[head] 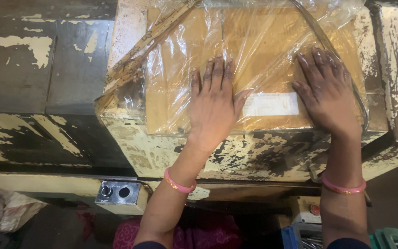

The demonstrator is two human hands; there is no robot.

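A flat brown cardboard packet (171, 110) wrapped in clear plastic film (259, 41) lies on a worn, paint-chipped machine bed (254, 154). My left hand (215, 103) rests flat on the film near the packet's middle, fingers together and pointing away from me. My right hand (328, 94) presses flat on the packet's right part, fingers spread a little. Between the two hands sits a white label (270, 104). Each wrist wears a pink bangle. Neither hand grips anything.
A wooden ruler-like strip (148, 44) lies diagonally at the packet's left. A dark metal surface (33, 69) extends to the left. Below the bed is a small switch plate (118, 192), a red button (315, 209), and blue and green crates (383, 237).
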